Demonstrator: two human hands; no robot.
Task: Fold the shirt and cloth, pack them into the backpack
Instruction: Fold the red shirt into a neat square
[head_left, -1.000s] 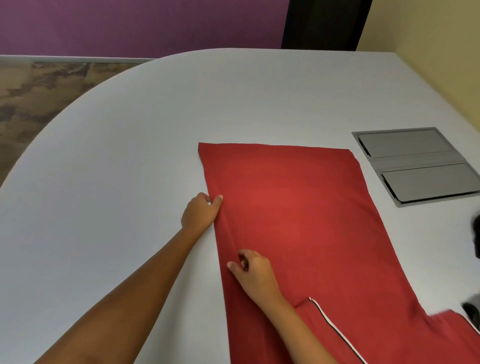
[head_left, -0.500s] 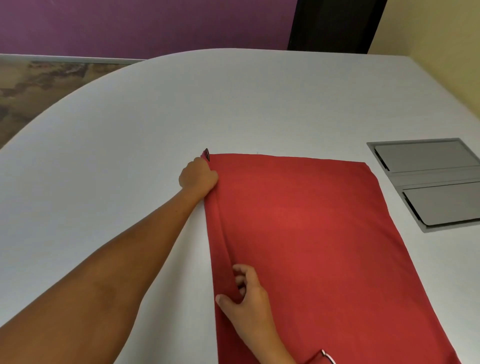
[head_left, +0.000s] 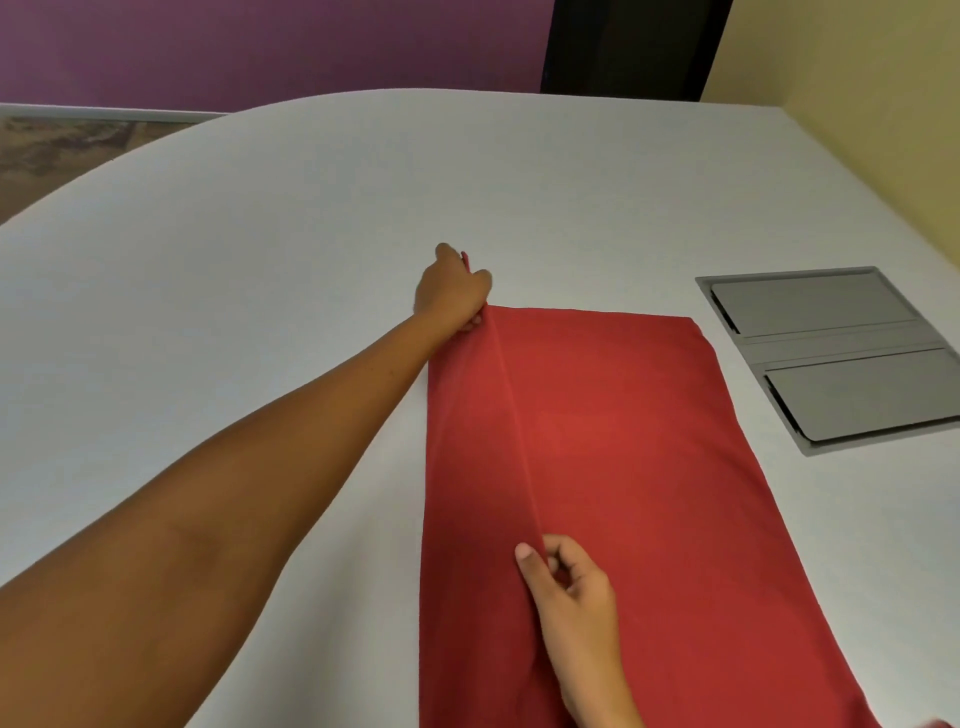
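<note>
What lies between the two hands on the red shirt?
In the head view, a raised fold ridge of the red shirt runs from left hand to right hand.

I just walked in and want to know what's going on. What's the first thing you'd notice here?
The big red shirt spread on the white table jumps out first. The left hand pinches its far left corner, while the right hand pinches the raised fold nearer the person. To the right, a grey hatch is set into the tabletop.
</note>
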